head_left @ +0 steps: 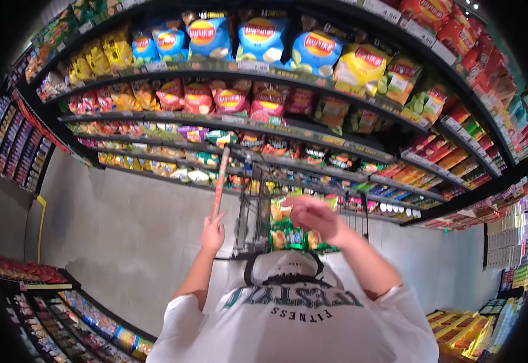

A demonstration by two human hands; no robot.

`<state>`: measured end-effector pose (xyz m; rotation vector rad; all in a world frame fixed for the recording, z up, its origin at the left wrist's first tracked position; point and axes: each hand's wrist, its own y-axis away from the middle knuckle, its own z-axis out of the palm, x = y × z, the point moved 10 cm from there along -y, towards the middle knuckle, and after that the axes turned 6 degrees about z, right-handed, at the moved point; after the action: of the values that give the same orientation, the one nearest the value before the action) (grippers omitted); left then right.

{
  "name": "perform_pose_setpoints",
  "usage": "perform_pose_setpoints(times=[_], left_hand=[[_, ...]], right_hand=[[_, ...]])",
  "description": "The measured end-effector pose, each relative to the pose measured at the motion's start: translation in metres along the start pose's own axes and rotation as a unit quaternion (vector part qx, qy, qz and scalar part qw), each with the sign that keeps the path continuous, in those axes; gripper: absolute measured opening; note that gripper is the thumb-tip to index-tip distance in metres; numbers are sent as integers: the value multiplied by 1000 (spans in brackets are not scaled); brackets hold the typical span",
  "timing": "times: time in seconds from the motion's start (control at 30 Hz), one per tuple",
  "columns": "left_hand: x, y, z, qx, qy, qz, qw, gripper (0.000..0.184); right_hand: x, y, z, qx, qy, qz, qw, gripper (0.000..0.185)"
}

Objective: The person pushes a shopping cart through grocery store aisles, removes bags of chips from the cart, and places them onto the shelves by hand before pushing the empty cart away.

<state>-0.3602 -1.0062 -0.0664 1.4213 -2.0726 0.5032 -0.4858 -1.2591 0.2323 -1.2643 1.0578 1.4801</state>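
Observation:
My left hand (pixel 213 235) is closed around the near end of a long orange-red handle bar (pixel 220 181) at the left end of a dark wire shopping cart (pixel 249 215). The cart stands sideways before me. My right hand (pixel 315 216) is over the cart, its index finger stretched to the left and the other fingers loosely bent. No item shows in it. Under and beside that hand, green snack bags (pixel 287 237) lie in the cart, partly covered by the hand and forearm.
Ahead, a long curved-looking shelf carries blue chip bags (pixel 259 37), a yellow chip bag (pixel 360 65) and pink-red bags (pixel 230 100). A white bag (pixel 285 264) hangs against my front. Grey floor (pixel 137 212) extends left. Yellow boxes (pixel 460 333) stand behind right.

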Motion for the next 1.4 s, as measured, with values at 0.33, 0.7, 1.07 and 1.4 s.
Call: perform_pose_setpoints(times=[0.33, 0.7, 1.07, 1.4], left_hand=[[12, -9, -8, -41, -21, -45, 998, 34], [8, -13, 6, -46, -36, -44, 997, 30], [10, -23, -4, -44, -34, -53, 997, 29], [0, -33, 0, 2, -52, 27, 998, 30]], right_hand=[[-184, 47, 102, -215, 168, -147, 951, 37], [-199, 50, 88, -258, 210, -174, 927, 38], [-200, 59, 86, -263, 110, -156, 946, 38], [-194, 58, 124, -227, -334, -52, 913, 39]])
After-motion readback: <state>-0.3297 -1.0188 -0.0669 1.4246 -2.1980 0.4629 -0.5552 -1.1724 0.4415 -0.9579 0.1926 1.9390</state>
